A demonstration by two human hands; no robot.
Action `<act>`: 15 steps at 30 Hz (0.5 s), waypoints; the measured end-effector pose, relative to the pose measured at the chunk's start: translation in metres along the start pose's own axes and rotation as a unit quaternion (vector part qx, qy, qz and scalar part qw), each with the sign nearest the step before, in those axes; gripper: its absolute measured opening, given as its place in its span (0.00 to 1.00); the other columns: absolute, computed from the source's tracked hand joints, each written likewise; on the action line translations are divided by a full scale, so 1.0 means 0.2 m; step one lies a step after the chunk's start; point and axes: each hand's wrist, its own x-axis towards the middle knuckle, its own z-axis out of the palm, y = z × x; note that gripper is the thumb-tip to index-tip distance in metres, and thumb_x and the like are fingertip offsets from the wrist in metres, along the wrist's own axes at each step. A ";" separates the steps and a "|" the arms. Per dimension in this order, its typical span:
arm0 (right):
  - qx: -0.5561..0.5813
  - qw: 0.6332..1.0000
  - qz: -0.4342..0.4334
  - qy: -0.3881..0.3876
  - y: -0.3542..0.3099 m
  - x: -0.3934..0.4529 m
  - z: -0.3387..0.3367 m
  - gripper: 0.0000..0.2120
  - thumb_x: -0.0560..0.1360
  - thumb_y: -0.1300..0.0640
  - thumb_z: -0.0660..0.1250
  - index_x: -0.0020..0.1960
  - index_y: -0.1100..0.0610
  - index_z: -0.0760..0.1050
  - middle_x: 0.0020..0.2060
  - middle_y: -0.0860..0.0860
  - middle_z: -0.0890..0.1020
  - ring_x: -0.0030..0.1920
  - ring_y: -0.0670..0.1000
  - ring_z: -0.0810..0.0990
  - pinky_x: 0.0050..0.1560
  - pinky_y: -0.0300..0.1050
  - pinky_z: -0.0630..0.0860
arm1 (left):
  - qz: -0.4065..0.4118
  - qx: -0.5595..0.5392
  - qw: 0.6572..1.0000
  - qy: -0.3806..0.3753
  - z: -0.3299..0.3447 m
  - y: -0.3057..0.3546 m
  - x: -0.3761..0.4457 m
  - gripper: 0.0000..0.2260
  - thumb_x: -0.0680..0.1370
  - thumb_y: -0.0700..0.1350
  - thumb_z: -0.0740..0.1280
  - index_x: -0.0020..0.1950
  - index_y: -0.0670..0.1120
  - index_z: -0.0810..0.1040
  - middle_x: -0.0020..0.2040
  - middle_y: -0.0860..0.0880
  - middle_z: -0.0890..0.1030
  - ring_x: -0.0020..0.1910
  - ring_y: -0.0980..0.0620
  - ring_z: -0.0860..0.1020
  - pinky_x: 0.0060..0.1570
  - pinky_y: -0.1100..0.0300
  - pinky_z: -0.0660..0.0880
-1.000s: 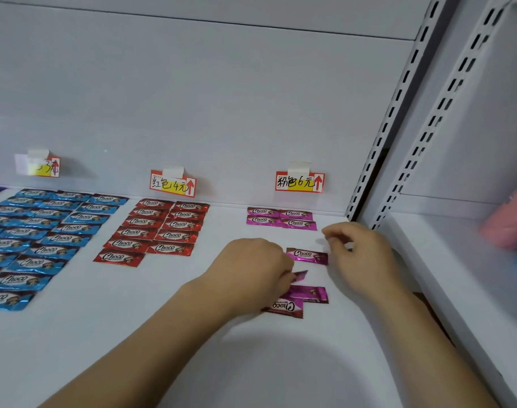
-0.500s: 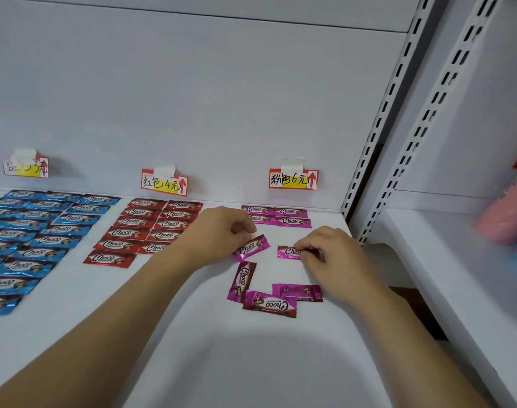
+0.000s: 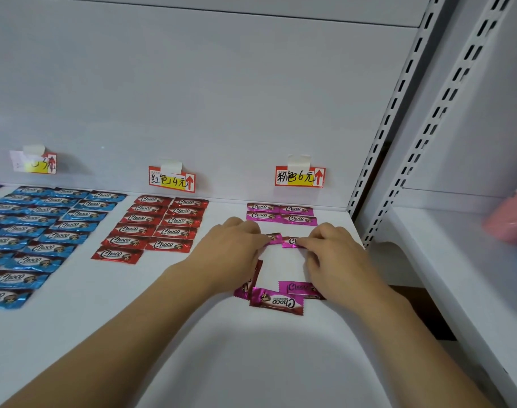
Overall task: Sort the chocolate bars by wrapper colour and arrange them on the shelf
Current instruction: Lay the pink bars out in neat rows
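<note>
Pink-wrapped chocolate bars are being laid in a third row below the pink price tag (image 3: 300, 177), just in front of the four pink bars (image 3: 280, 214) already set in two rows against the back panel of the white shelf (image 3: 192, 334). One bar (image 3: 273, 238) is pinched at its end by the left hand (image 3: 232, 250), and the neighbouring bar (image 3: 291, 242) is gripped by the curled fingers of the right hand (image 3: 336, 254); the two are held end to end, presumably so that the columns above are matched. Three more pink bars (image 3: 276, 301) are left loose near the front, partly overlapped, apparently awaiting placement. The red bars (image 3: 160, 228) and blue bars (image 3: 36, 231) are grouped under their own tags to the left.
</note>
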 end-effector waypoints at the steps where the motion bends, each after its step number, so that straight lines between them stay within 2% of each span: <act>1: -0.003 1.000 0.003 -0.001 0.00 0.00 -0.01 0.19 0.85 0.54 0.58 0.74 0.48 0.76 0.62 0.47 0.75 0.63 0.51 0.71 0.58 0.46 0.74 | -0.005 0.006 1.000 0.010 0.00 0.00 0.00 0.17 0.87 0.49 0.57 0.76 0.55 0.74 0.72 0.51 0.75 0.69 0.48 0.70 0.67 0.48 0.72; 3: -0.001 1.000 0.011 0.001 0.00 -0.01 -0.02 0.19 0.85 0.54 0.58 0.74 0.48 0.75 0.63 0.48 0.75 0.64 0.52 0.71 0.60 0.48 0.75 | -0.029 0.019 0.999 0.041 -0.01 0.03 -0.02 0.18 0.87 0.48 0.57 0.76 0.53 0.74 0.72 0.49 0.75 0.69 0.47 0.70 0.66 0.50 0.73; 5: -0.010 1.000 0.021 -0.015 0.01 0.00 -0.05 0.18 0.85 0.52 0.58 0.73 0.47 0.76 0.62 0.48 0.75 0.62 0.53 0.71 0.60 0.50 0.76 | -0.042 0.030 0.997 0.058 -0.02 0.09 -0.04 0.17 0.87 0.49 0.56 0.74 0.52 0.75 0.66 0.49 0.77 0.63 0.47 0.73 0.62 0.52 0.74; 8: -0.054 0.994 0.024 -0.094 0.01 0.02 -0.09 0.18 0.85 0.46 0.54 0.70 0.46 0.77 0.58 0.48 0.74 0.59 0.53 0.71 0.58 0.54 0.77 | -0.047 0.071 0.996 0.036 -0.01 0.16 -0.03 0.18 0.88 0.53 0.51 0.71 0.50 0.75 0.62 0.48 0.78 0.59 0.47 0.75 0.60 0.52 0.75; 10: -0.076 0.990 0.022 -0.117 0.01 0.03 -0.10 0.19 0.85 0.44 0.53 0.69 0.46 0.76 0.57 0.48 0.74 0.59 0.53 0.70 0.57 0.56 0.77 | -0.061 0.104 0.992 0.022 0.00 0.18 -0.01 0.19 0.88 0.53 0.51 0.69 0.49 0.76 0.62 0.47 0.77 0.59 0.45 0.75 0.60 0.51 0.75; 15: -0.110 0.989 0.030 -0.093 0.01 0.06 -0.06 0.20 0.85 0.41 0.51 0.70 0.46 0.72 0.61 0.48 0.74 0.62 0.54 0.70 0.55 0.52 0.76 | -0.080 0.114 0.990 0.008 0.01 0.17 0.05 0.18 0.88 0.53 0.51 0.67 0.48 0.76 0.61 0.46 0.77 0.59 0.44 0.75 0.59 0.50 0.76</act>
